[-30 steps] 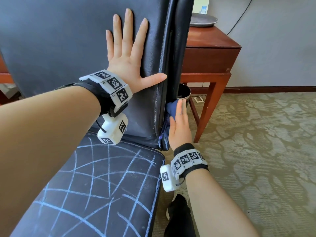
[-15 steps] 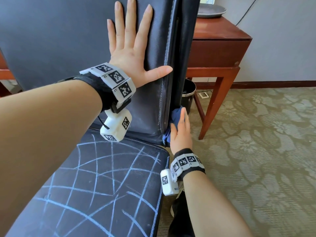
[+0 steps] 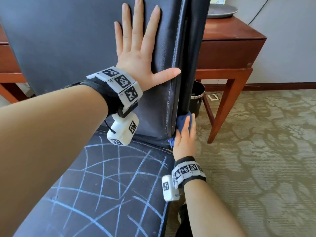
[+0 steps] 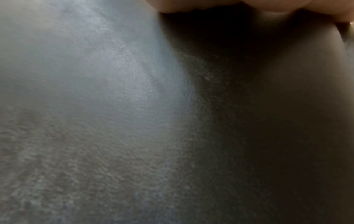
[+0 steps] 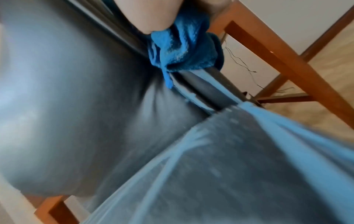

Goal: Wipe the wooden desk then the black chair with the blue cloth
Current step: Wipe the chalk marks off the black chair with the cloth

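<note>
Fingers (image 3: 136, 23) of the left hand (image 3: 136, 53) lie spread and flat on the black chair (image 3: 59, 40), likely bracing its smooth leathery backrest. The right hand (image 3: 184, 139) presses the bunched, nubbly blue cloth (image 3: 183, 122) against the backrest's narrow side edge, fingers straight over it. The wooden table (image 3: 227, 36) stands behind; chalk lines (image 3: 109, 177) cross the seat.

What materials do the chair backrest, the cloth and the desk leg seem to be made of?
Chair backrest: probably leather or imitation, smooth with a soft sheen and a stitched edge seam. Blue cloth: fuzzy looped pile, likely microfibre or terry. Desk leg: reddish-brown wood, glossy varnish.
</note>
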A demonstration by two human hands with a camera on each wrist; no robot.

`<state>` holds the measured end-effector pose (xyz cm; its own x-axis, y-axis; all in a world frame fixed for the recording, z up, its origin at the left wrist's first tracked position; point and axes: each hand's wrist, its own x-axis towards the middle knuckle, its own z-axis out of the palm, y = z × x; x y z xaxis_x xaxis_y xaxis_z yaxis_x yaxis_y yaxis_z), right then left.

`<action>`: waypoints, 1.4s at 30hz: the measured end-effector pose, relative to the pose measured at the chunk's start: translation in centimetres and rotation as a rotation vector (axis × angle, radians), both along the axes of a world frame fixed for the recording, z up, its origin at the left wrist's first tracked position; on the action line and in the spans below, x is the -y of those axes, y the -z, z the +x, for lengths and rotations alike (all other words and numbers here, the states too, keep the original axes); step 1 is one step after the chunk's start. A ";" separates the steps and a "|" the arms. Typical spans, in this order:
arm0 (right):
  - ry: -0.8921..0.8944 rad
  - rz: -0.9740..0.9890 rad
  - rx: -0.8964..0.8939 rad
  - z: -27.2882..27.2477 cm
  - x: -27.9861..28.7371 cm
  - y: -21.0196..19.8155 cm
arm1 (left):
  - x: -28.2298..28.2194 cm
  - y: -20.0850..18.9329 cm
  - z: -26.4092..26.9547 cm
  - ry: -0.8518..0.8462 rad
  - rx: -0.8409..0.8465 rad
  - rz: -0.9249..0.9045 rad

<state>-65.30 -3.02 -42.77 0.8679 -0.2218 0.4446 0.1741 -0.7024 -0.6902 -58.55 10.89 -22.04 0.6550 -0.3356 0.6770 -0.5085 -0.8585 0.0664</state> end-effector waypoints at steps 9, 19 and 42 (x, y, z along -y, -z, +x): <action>-0.141 0.189 -0.244 -0.2 2.5 0.3 | -0.4 0.3 -0.7 0.002 -0.013 0.011; -0.203 0.050 -0.251 -1.9 4.7 0.2 | -0.6 5.2 -2.9 0.101 -0.030 -0.001; -0.053 0.169 -0.424 -0.6 4.6 1.2 | -0.8 6.0 -1.9 0.085 -0.021 0.007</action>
<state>-65.87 -7.60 -43.97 0.9774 -0.2113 0.0096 -0.1156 -0.5717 -0.8123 -60.48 11.68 -28.03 0.6379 -0.3957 0.6607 -0.5783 -0.8127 0.0716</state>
